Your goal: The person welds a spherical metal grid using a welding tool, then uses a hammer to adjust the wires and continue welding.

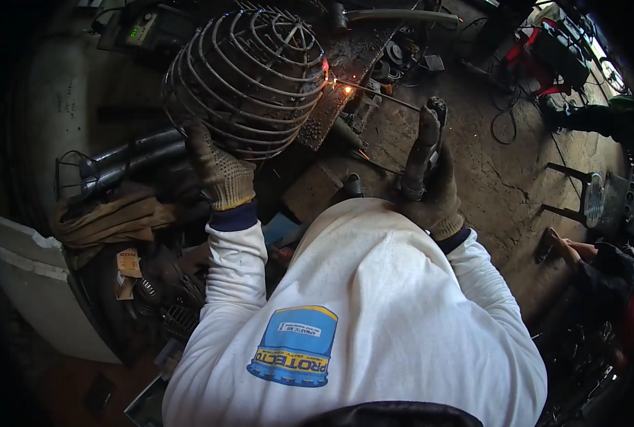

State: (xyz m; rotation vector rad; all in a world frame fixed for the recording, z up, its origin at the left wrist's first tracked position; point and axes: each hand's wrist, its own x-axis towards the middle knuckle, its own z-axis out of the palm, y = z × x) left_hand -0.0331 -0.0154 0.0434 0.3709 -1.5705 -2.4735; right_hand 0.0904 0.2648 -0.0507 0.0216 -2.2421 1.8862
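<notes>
A round cage of bent metal rods (249,89) lies tilted on a dark metal-topped table (345,53). My left hand (217,167), in a dotted knit glove, is closed on the cage's near left edge; its fingertips are partly hidden. In a dark, worn glove, my right hand (441,203) grips a welding electrode holder (425,142). From its jaws a thin welding rod (388,97) runs left to the cage's right side. A red-orange glow shows on the cage there, with sparks beside it.
A machine with a lit green display (140,30) stands at the far left. A hammer (341,18) rests at the table's back. Shiny pipes (128,160) and brown cloth (114,217) lie left. A stool (591,199) and another person (612,274) are at right.
</notes>
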